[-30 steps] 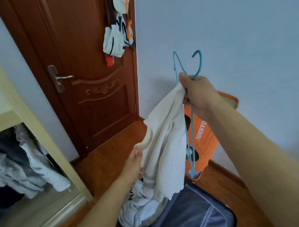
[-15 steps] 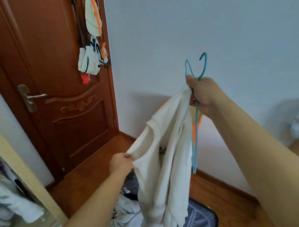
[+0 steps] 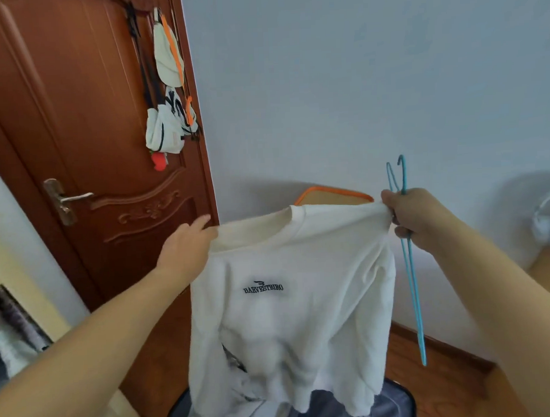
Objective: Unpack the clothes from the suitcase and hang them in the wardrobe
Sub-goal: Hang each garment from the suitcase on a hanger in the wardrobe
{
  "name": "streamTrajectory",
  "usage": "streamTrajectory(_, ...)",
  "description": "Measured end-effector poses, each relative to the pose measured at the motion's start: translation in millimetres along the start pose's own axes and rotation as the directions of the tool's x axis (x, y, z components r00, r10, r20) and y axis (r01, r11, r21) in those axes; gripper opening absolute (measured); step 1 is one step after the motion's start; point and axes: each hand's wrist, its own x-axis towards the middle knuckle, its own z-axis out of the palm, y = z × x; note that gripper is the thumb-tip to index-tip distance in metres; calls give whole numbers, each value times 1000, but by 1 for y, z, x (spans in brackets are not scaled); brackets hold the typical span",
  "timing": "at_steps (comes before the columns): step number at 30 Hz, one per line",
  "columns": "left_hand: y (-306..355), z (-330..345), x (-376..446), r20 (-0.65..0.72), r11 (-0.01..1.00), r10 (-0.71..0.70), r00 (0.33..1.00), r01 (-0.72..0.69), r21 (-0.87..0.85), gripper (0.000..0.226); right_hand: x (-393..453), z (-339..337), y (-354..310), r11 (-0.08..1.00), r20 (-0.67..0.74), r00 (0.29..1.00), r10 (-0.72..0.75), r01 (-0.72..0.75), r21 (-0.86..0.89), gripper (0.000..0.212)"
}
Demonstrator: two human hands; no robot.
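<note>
While both hands grip white sweatshirt (image 3: pixel 290 302) | right hand (image 3: pixel 416 216) also clamps hangers (image 3: pixel 410 265) | suitcase (image 3: pixel 392 405) holds clothes (image 3: pixel 241 408)

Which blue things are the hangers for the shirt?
Find the white sweatshirt held up before the pale wall. At its right shoulder, the right hand also grips two thin blue hangers, hanging downwards. They are the only bright blue wires; the frame behind is orange.
</note>
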Motion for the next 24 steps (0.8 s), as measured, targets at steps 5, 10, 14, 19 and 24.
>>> streamTrajectory(5,-25,-4,-36,20,997,-77,997,76,28,35,-9,3,31,997,-9,998,68,-68,-31,24)
streamTrajectory(10,-14,-29,-20,-23,821,-457,889,411,-397,38,-23,24,57,973,8,998,59,-56,-223,32)
streamTrajectory(14,0,-47,-13,-150,770,-487,860,342,-539,24,-27,29,90,940,93,985,148,-110,-323,31)
streamTrajectory(19,23,-50,-5,-5,716,-306,952,226,-660,47,-29,37,136,902,233,952,199,-85,-424,30)
streamTrajectory(24,42,-56,-2,307,915,39,951,89,-392,66,-44,26,119,899,306,950,-59,184,-398,14)
